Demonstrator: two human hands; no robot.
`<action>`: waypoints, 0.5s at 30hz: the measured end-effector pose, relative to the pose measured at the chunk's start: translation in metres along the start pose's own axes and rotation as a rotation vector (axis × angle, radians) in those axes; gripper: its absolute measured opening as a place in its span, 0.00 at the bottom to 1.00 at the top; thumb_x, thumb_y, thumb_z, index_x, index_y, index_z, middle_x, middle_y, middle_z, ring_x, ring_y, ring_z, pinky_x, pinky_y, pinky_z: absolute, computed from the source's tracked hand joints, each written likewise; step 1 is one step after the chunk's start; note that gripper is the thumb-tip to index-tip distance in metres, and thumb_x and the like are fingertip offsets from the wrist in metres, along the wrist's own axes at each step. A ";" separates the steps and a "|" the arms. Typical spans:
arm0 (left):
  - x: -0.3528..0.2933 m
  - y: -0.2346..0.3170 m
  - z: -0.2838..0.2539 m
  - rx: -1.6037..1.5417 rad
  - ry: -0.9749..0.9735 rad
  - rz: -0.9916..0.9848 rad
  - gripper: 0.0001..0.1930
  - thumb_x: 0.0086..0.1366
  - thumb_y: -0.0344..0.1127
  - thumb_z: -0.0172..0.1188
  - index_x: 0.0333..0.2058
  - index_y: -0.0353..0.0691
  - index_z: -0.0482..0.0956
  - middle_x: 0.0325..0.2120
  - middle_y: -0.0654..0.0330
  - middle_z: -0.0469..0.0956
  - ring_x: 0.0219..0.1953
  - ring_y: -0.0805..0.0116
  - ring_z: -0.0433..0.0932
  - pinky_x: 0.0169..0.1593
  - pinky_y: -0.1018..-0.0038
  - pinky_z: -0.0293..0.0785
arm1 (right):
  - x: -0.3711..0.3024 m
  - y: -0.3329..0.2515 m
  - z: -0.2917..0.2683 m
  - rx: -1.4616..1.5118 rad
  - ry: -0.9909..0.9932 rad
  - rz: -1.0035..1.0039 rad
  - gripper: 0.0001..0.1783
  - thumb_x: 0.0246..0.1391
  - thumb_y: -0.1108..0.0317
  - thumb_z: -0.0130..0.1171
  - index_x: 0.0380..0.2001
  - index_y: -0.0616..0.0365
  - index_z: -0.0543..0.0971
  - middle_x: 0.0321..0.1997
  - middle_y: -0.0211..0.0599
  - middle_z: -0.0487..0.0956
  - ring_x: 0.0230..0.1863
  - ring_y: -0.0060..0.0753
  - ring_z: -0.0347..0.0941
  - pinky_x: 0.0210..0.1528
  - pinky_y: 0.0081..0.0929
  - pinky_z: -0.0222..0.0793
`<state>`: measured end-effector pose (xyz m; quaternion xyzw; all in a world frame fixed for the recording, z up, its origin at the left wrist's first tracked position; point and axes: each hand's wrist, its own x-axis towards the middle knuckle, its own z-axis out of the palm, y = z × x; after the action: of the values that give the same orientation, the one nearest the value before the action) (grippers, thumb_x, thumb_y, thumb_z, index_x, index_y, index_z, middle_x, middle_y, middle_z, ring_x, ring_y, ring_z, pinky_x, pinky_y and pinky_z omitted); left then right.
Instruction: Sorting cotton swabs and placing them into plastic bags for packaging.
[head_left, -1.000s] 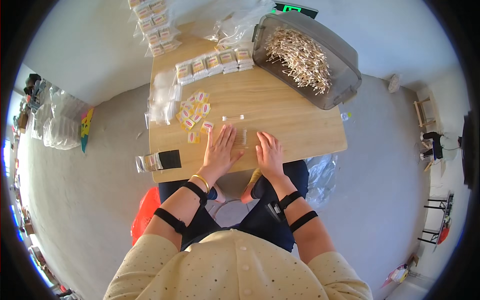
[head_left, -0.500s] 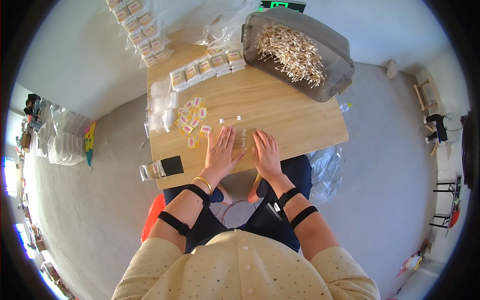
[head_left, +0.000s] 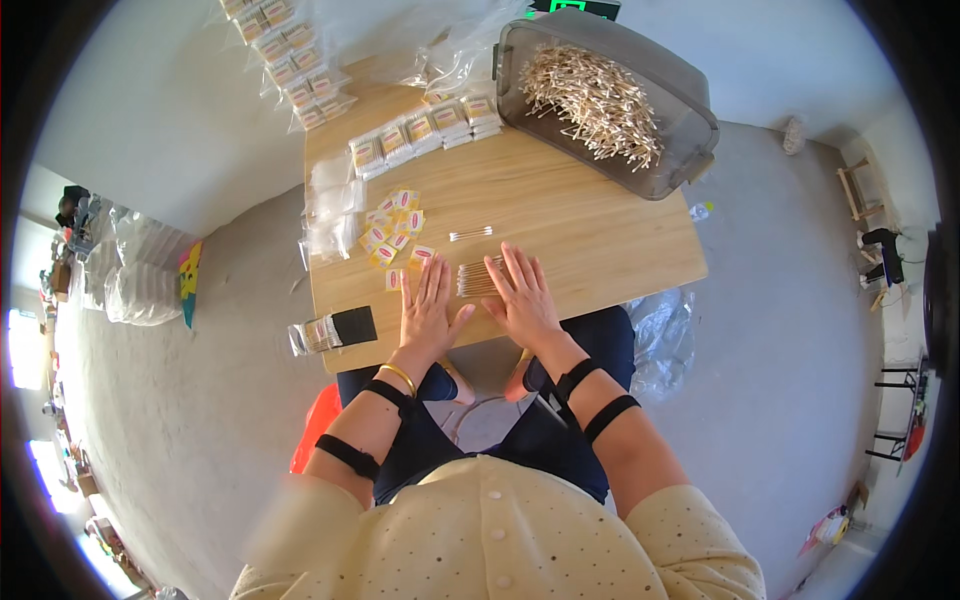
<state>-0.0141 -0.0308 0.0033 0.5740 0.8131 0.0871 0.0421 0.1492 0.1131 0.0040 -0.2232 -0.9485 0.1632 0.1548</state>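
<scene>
A flat row of cotton swabs [head_left: 476,279] lies on the table between my two hands. My left hand [head_left: 428,315] rests flat just left of the row, fingers stretched out. Over the row's right ends lies my right hand [head_left: 524,303], also flat with its fingers extended, so those ends are hidden. A few separate cotton swabs [head_left: 471,233] sit a little farther off. To the left, beyond my left fingertips, small yellow-and-white cards [head_left: 402,222] are scattered, partly overlapping.
Filled swab packs [head_left: 420,131] line the back left, with clear plastic bags [head_left: 335,208] nearer. A grey bin [head_left: 680,165] of loose swabs stands at the far right of the table [head_left: 590,250]. A dark pad [head_left: 353,325] with a packet [head_left: 316,335] lies at the left edge.
My right hand has moved left onto the swabs' right ends. My left hand has slid off their left part, uncovering more of the row. The view has shifted slightly.
</scene>
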 end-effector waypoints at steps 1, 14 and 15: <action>0.002 0.001 0.001 -0.005 0.006 -0.002 0.44 0.74 0.63 0.44 0.75 0.33 0.49 0.77 0.49 0.47 0.80 0.57 0.39 0.78 0.46 0.26 | 0.003 0.002 0.003 -0.023 0.001 -0.003 0.41 0.64 0.51 0.60 0.76 0.49 0.60 0.81 0.49 0.52 0.79 0.55 0.51 0.79 0.57 0.45; 0.015 0.017 0.015 -0.067 0.063 -0.018 0.49 0.73 0.68 0.39 0.73 0.24 0.49 0.76 0.40 0.46 0.80 0.51 0.39 0.78 0.45 0.28 | 0.010 -0.008 0.025 -0.159 -0.067 0.029 0.47 0.63 0.51 0.58 0.76 0.63 0.54 0.82 0.57 0.48 0.82 0.56 0.41 0.82 0.51 0.38; 0.014 0.015 0.015 -0.057 0.057 -0.015 0.50 0.73 0.68 0.40 0.73 0.24 0.50 0.76 0.39 0.46 0.80 0.50 0.39 0.78 0.45 0.28 | 0.011 -0.011 0.026 -0.125 -0.052 0.036 0.46 0.62 0.52 0.58 0.76 0.64 0.54 0.81 0.58 0.48 0.82 0.56 0.41 0.82 0.50 0.38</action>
<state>-0.0023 -0.0110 -0.0080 0.5637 0.8155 0.1261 0.0358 0.1259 0.1025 -0.0128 -0.2453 -0.9563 0.1120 0.1128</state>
